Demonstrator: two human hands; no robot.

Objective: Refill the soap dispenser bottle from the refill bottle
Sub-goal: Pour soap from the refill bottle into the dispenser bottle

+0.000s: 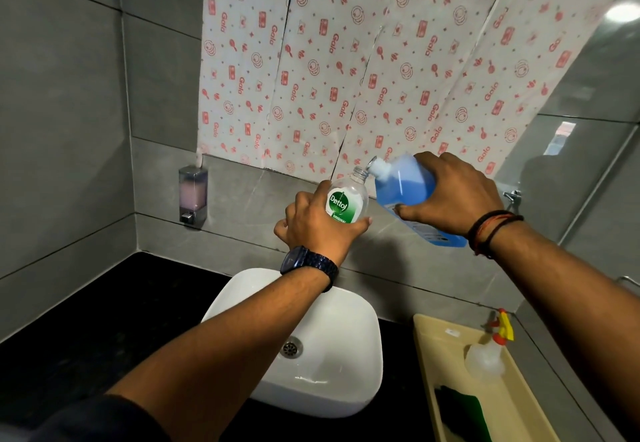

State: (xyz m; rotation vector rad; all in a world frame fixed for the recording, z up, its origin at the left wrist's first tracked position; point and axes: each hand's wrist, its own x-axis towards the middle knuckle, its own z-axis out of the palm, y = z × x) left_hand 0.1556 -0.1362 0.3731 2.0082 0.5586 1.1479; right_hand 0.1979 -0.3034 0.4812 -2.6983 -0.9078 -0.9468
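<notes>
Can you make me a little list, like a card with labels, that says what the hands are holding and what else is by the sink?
left hand: grips the clear plastic Dettol dispenser bottle, no cap on its neck
right hand: tilts the clear refill bottle of blue liquid, spout right by the Dettol bottle's open neck
pouring: no blue liquid visible in the Dettol bottle
below the hands: white ceramic basin on a black counter
beige plastic tray: holds a clear spray bottle with a yellow trigger and a green sponge
wall: mounted soap dispenser with pink liquid

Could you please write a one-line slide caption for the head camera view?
Above the sink, left hand holds the Dettol bottle while right hand tips the blue refill bottle to its open neck.
</notes>
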